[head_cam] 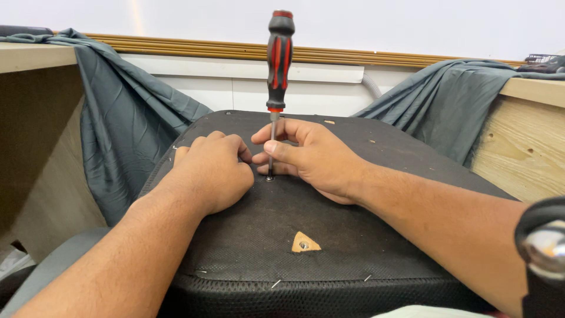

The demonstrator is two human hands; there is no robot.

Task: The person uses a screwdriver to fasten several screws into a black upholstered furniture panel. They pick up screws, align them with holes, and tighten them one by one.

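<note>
A screwdriver [279, 56] with a black and red handle stands upright, its tip on a screw [269, 178] in the black fabric underside of a seat [329, 235]. My right hand [312, 156] pinches the metal shaft low down between thumb and fingers. My left hand [212, 168] rests as a loose fist on the fabric just left of the screw, touching the surface; nothing shows in it. Nearer me, a triangular cut in the fabric exposes wood and a metal threaded insert [305, 243].
Grey cloth [126, 118] drapes over wooden panels on the left and right [456, 97]. A plywood side [524, 147] stands at right. A black and chrome part [544, 253] juts in at lower right. Small staples dot the seat's edges.
</note>
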